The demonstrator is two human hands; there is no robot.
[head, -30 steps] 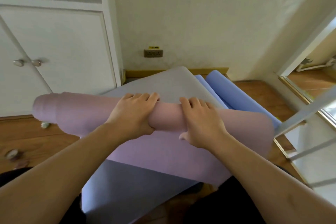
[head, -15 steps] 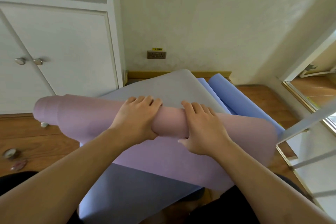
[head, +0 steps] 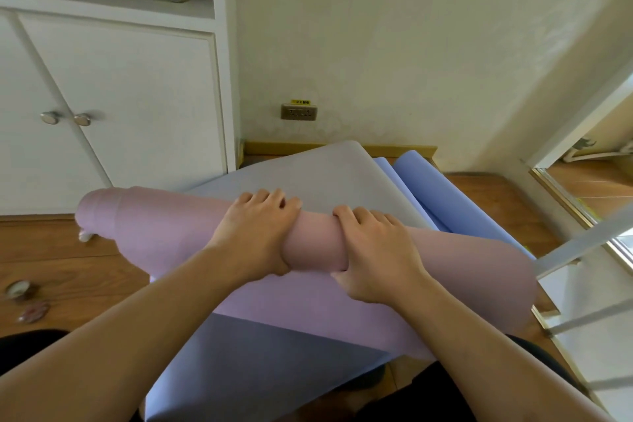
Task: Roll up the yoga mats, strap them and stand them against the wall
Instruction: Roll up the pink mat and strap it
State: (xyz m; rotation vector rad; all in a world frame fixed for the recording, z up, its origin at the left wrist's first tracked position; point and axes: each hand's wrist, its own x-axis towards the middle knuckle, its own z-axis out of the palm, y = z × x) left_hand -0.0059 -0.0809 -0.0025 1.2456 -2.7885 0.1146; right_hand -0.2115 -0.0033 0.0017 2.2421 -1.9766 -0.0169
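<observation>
Lying at the floor's left edge (head: 51, 250): two small round items (head: 19, 289), too blurred to identify, well apart from the work area. Standing behind them: white cabinet (head: 137, 106), doors closed.

Projecting toward the floor's left side: telescoped end of the pink mat roll (head: 144, 216), inner turns sticking out past the outer ones, probably from uneven rolling pressure.

Gripping mid-roll: left hand (head: 255, 233), fingers curled over the top of the roll, thumb underneath. Gripping just beside it: right hand (head: 373, 250), fingers wrapped over the top in the same manner. Placing both hands close together at the centre, likely to keep the turns tight and stop them springing open.

Trailing toward the near edge: unrolled pink tail (head: 325, 315), so rolling not yet complete.

Lying flat beneath, running from the near edge toward the wall (head: 394, 44): grey mat (head: 308, 175). Lying beside it toward the floor's right side: blue mat (head: 445, 195), partly rolled.

Strapping and standing against the wall: not yet begun. No strap identifiable.
</observation>
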